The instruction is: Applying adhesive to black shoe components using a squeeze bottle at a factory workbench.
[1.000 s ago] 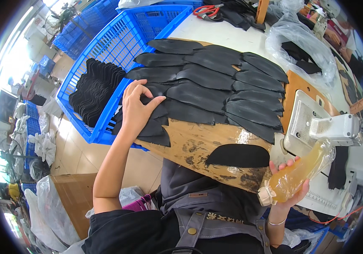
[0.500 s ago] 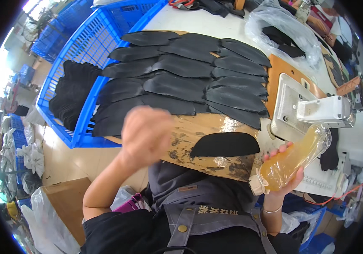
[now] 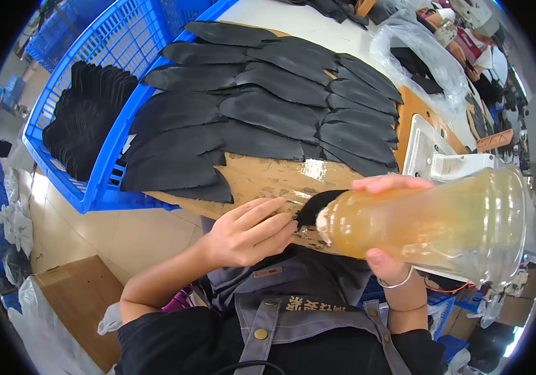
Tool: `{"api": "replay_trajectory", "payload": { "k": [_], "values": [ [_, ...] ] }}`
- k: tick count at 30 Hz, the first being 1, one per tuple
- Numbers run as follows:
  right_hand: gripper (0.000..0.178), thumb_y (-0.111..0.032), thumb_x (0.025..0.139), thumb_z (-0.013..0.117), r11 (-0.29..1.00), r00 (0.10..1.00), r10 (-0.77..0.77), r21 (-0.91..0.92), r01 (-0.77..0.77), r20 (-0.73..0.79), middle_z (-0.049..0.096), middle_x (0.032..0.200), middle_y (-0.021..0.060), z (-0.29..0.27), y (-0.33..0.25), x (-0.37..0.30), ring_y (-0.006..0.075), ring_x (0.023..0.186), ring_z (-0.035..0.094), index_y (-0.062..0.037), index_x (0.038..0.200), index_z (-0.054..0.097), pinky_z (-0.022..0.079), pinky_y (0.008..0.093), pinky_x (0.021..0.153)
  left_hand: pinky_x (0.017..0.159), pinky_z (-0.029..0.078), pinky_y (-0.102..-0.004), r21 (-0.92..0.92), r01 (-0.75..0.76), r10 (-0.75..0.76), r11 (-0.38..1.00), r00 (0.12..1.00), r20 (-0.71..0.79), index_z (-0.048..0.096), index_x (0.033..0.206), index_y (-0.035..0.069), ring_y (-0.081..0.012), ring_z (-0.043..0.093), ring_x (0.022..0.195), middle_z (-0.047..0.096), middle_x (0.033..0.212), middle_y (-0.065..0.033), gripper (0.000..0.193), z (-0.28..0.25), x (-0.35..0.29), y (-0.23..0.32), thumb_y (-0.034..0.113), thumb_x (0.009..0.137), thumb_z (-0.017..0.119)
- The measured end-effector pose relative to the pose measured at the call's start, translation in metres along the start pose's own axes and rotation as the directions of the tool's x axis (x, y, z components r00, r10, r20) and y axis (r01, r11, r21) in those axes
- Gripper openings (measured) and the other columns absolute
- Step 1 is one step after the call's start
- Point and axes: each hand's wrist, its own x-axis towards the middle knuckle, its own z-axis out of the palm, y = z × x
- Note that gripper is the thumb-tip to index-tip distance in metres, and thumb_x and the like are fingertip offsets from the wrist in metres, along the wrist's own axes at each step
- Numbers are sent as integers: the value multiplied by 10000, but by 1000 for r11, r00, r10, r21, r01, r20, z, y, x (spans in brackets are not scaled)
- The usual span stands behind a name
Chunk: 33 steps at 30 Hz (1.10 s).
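Observation:
My right hand is closed around a clear plastic bottle of yellowish liquid. The bottle is tipped sideways, and its pale wrapped mouth lies over a black half-oval piece. Most of that piece is hidden behind the bottle. My left hand is closed, its bent fingers together and their tips at the piece's left end; the thumb is hidden. Under both lies a brown, tape-covered cardboard sheet. Overlapping rows of black curved pieces cover its far part.
At the left stands a blue plastic basket holding a stack of black pieces. A white sewing machine is behind the bottle on the right. Farther back lies a clear plastic bag. A cardboard box stands on the floor.
My left hand has come down and right, from a raised fist to the black piece's left end. The bottle has moved left and up toward the camera, its mouth now over the piece.

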Motion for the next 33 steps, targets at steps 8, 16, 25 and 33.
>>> {"api": "replay_trajectory", "payload": {
  "k": [8, 16, 25, 33],
  "values": [
    [790, -232, 646, 795, 961, 946, -28, -253, 115, 323, 549, 1035, 171, 31, 3, 20, 337, 964, 573, -74, 1254, 316, 476, 462, 858, 799, 516, -332, -51, 26, -28, 998, 998, -50, 628, 782, 24, -226, 600, 900, 571, 865, -64, 158, 3, 0, -2, 78, 652, 700],
    [751, -266, 687, 741, 918, 979, -69, -373, 136, 189, 524, 1031, 181, 10, 29, 10, 308, 955, 552, -40, 1256, 307, 467, 447, 862, 780, 516, -331, -44, 28, -30, 999, 998, -59, 619, 773, 36, -218, 601, 890, 554, 845, -51, 152, 5, -1, -3, 82, 653, 700],
    [628, -131, 707, 689, 877, 973, -13, -470, -99, -229, 502, 1074, 161, -63, 16, -34, 246, 992, 525, 5, 1225, 362, 450, 365, 879, 736, 530, -329, -29, 25, -26, 999, 999, -30, 654, 802, 65, -224, 623, 854, 600, 861, -41, 189, 3, -3, -2, 88, 624, 712],
    [698, -281, 730, 679, 953, 985, 21, -294, -71, -173, 499, 1077, 150, -25, -18, -21, 286, 1033, 527, -53, 1279, 314, 455, 432, 875, 705, 538, -335, -36, 16, -16, 999, 1000, -15, 670, 777, 51, -233, 628, 838, 622, 827, -48, 177, 2, 4, -3, 76, 607, 713]
  ]
}}
